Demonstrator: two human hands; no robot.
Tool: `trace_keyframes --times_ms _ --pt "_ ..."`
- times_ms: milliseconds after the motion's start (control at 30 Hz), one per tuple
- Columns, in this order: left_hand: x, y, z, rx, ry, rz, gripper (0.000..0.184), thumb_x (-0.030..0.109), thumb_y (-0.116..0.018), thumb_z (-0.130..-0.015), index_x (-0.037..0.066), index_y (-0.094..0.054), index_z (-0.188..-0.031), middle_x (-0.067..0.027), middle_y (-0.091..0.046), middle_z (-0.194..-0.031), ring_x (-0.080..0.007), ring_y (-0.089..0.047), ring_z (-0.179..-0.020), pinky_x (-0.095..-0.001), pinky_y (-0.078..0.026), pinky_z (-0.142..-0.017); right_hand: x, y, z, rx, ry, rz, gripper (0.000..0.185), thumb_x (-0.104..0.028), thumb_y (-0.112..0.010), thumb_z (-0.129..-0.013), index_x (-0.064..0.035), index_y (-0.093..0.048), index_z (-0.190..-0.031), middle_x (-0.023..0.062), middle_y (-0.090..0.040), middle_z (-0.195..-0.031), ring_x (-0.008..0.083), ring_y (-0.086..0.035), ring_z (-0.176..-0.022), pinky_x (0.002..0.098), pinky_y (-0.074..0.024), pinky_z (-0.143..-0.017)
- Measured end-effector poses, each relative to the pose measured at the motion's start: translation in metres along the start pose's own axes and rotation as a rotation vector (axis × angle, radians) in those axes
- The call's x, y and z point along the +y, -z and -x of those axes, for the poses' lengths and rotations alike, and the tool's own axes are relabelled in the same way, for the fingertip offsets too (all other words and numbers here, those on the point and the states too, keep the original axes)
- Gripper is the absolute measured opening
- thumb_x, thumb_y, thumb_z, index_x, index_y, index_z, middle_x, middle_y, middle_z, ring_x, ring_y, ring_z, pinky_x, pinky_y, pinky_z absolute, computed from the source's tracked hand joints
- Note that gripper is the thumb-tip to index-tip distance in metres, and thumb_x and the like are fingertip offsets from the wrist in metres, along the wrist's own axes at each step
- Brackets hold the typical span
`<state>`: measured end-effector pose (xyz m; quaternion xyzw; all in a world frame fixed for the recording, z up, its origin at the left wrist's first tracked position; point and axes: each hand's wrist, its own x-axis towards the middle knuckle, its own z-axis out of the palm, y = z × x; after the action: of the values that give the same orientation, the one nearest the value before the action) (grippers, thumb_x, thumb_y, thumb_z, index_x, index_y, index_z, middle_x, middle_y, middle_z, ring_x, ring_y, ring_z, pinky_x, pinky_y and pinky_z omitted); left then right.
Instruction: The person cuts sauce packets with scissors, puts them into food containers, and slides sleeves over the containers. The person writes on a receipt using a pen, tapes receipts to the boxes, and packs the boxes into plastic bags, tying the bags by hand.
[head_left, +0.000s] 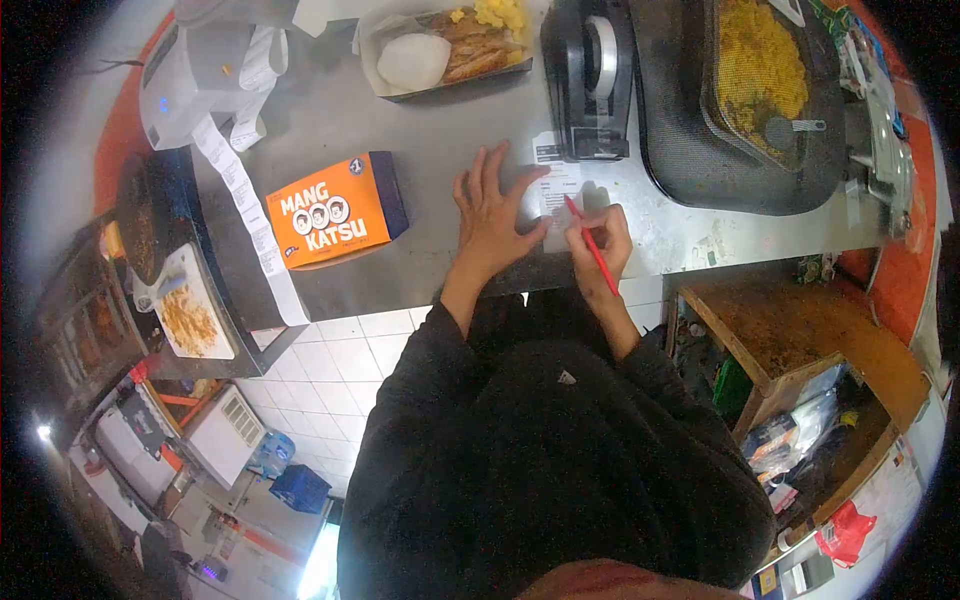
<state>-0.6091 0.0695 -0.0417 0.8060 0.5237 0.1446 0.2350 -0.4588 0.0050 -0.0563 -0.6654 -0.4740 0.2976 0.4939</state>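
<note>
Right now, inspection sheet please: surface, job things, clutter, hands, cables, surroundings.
Surface: grey metal counter, specks at its front right.
Job's things: small white printed paper slip, red pen over it.
Clutter: orange-and-navy cardboard box, long white printed paper strip, black plastic tape dispenser, open cardboard food tray.
Hands: left hand spread, thumb at the slip; right hand holds the pen.
Cables: thin dark line upper left, perhaps one; can't tell.
Surroundings: white tiled floor, brown wooden shelf unit.

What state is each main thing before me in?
Red pen: in the right hand, tip at the slip.
Paper slip: flat, left hand at its edge.
Orange box: appears shut.
Food carton: open, filled.
Tape dispenser: loaded.
Yellow food: loose, in a container.
Printer: lit blue, paper strip out.
</note>
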Motion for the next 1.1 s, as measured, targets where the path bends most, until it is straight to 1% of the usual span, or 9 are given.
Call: trace_keyframes --times_ms 100,267,400,600,667,733,800,1033,1100 --pt "0.001 0.000 -0.001 0.011 0.001 -0.004 0.063 0.038 -0.073 -0.068 0.029 -0.051 -0.126 -0.0156 -0.025 -0.145 -0.0376 -0.013 -0.137 -0.0594 -0.012 -0.105 0.001 0.002 -0.001 -0.070 0.097 0.034 0.016 0.003 -0.065 -0.077 -0.0011 -0.049 -0.076 0.0065 -0.049 -0.079 0.0117 -0.053 -0.069 0.0225 -0.0441 -0.060" --pt "0.000 0.000 0.001 0.006 0.001 -0.009 0.063 0.038 -0.073 -0.068 0.029 -0.052 -0.126 -0.0156 -0.025 -0.145 -0.0373 -0.013 -0.137 -0.0593 -0.012 -0.105 0.005 0.000 0.007 -0.021 -0.023 -0.025 0.016 0.002 -0.064 -0.077 -0.0008 -0.049 -0.077 0.0064 -0.050 -0.080 0.0125 -0.053 -0.073 0.0248 -0.0449 -0.064" --pt "-0.001 0.000 0.001 0.008 -0.008 -0.002 0.063 0.039 -0.073 -0.068 0.029 -0.052 -0.126 -0.0154 -0.024 -0.146 -0.0370 -0.013 -0.137 -0.0593 -0.012 -0.105 0.003 0.004 0.006 -0.049 0.078 0.010 0.015 0.003 -0.063 -0.079 -0.0009 -0.049 -0.078 0.0055 -0.051 -0.081 0.0113 -0.053 -0.075 0.0252 -0.0451 -0.067" --pt "-0.001 0.002 0.001 -0.030 -0.004 0.005 0.069 0.040 -0.075 -0.064 0.029 -0.050 -0.128 -0.0157 -0.021 -0.148 -0.0376 -0.010 -0.138 -0.0598 -0.010 -0.106 0.001 0.014 0.004 -0.083 -0.020 -0.066 0.015 0.004 -0.062 -0.079 -0.0020 -0.048 -0.078 0.0047 -0.051 -0.081 0.0105 -0.053 -0.075 0.0235 -0.0441 -0.067" --pt "0.001 0.005 0.001 -0.054 0.007 0.009 0.072 0.041 -0.076 -0.063 0.029 -0.049 -0.129 -0.0159 -0.020 -0.148 -0.0376 -0.010 -0.138 -0.0598 -0.009 -0.106 -0.003 0.019 0.000 -0.065 -0.139 -0.216 0.016 0.003 -0.065 -0.073 -0.0010 -0.050 -0.072 0.0091 -0.053 -0.075 0.0186 -0.056 -0.070 0.0278 -0.0452 -0.063" --pt "0.001 0.005 0.000 -0.077 0.010 0.016 0.076 0.042 -0.077 -0.061 0.030 -0.047 -0.130 -0.0161 -0.019 -0.148 -0.0377 -0.009 -0.139 -0.0598 -0.008 -0.107 -0.001 0.024 -0.002 -0.110 -0.118 -0.178 0.017 0.004 -0.066 -0.072 -0.0015 -0.049 -0.071 0.0082 -0.054 -0.074 0.0166 -0.055 -0.070 0.0264 -0.0447 -0.063" --pt "0.000 0.005 0.000 -0.102 0.007 0.003 0.081 0.043 -0.078 -0.059 0.030 -0.045 -0.132 -0.0166 -0.019 -0.149 -0.0376 -0.008 -0.139 -0.0601 -0.007 -0.107 0.007 0.027 -0.003 -0.277 -0.024 -0.132 0.017 0.005 -0.062 -0.079 -0.0031 -0.048 -0.074 0.0035 -0.051 -0.080 0.0092 -0.050 -0.073 0.0219 -0.0423 -0.067" --pt "0.001 0.007 0.000 -0.096 0.002 0.020 0.084 0.043 -0.079 -0.056 0.030 -0.045 -0.132 -0.0167 -0.018 -0.149 -0.0379 -0.008 -0.139 -0.0594 -0.008 -0.107 0.007 0.021 -0.011 -0.313 -0.085 -0.152 0.017 0.005 -0.063 -0.078 -0.0034 -0.049 -0.074 0.0031 -0.050 -0.080 0.0090 -0.049 -0.072 0.0211 -0.0410 -0.067" --pt "0.001 0.007 0.000 -0.096 0.007 0.033 0.084 0.042 -0.080 -0.057 0.030 -0.045 -0.132 -0.0167 -0.018 -0.149 -0.0381 -0.008 -0.139 -0.0590 -0.009 -0.107 0.003 0.024 -0.016 -0.326 -0.117 -0.182 0.015 0.003 -0.065 -0.072 -0.0009 -0.051 -0.071 0.0080 -0.053 -0.074 0.0170 -0.054 -0.069 0.0268 -0.0443 -0.062"
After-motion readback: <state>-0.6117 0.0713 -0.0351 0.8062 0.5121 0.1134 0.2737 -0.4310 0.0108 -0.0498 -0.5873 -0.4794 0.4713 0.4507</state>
